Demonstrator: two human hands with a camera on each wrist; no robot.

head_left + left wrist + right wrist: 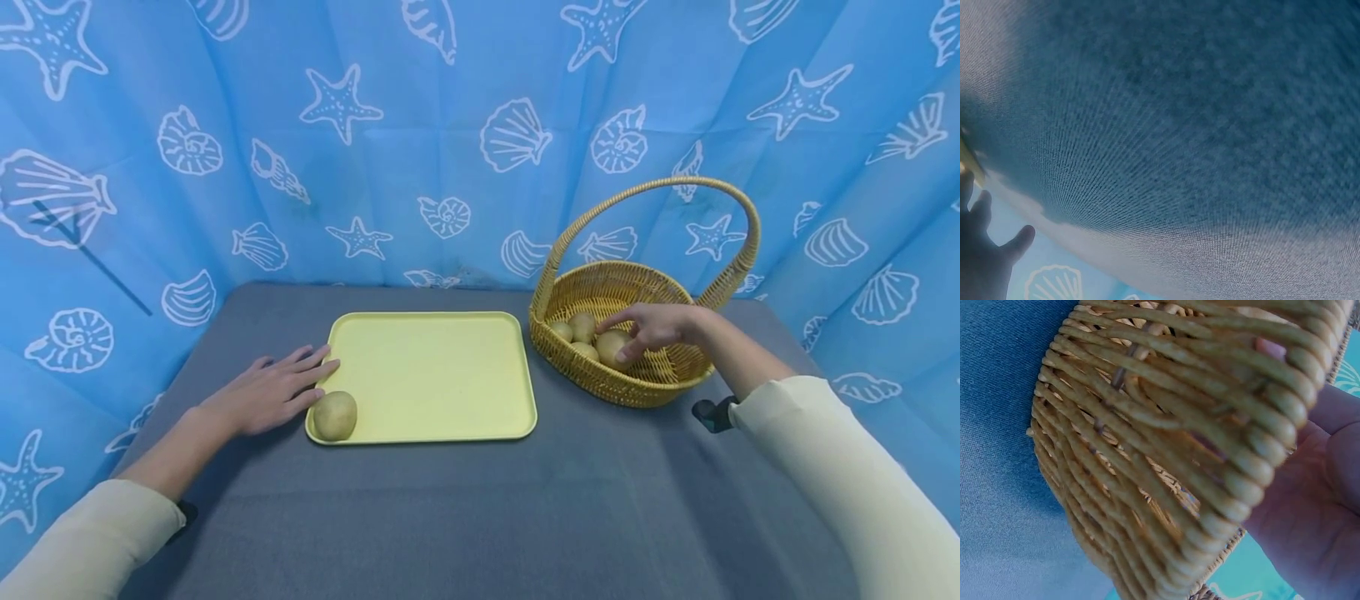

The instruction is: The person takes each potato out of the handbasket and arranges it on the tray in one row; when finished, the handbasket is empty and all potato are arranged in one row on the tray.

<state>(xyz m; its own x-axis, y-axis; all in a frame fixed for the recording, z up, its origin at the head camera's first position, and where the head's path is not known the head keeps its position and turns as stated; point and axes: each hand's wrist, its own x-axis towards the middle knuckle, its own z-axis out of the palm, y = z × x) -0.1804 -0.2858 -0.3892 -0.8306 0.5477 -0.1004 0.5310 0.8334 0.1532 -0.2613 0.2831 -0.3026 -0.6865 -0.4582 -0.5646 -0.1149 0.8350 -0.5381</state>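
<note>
My right hand (660, 327) reaches over the rim into a wicker basket (622, 392). Its thumb and index finger span a round potato (611, 346) inside, gripping it from either side. Several other potatoes (582, 326) lie just left of that one. In the right wrist view, the basket's woven wall (1147, 425) hides most of the fingers. My left hand (273, 390) rests with spread fingers at the left edge of a yellow tray (427, 375). Beside its thumb, another potato (335, 416) sits in the tray's near left corner.
The basket's tall arched handle (660, 185) rises above its opening. Tray and basket stand side by side on a table with a grey cloth (480, 517). A blue curtain (390, 150) with shell and starfish prints hangs behind and at both sides.
</note>
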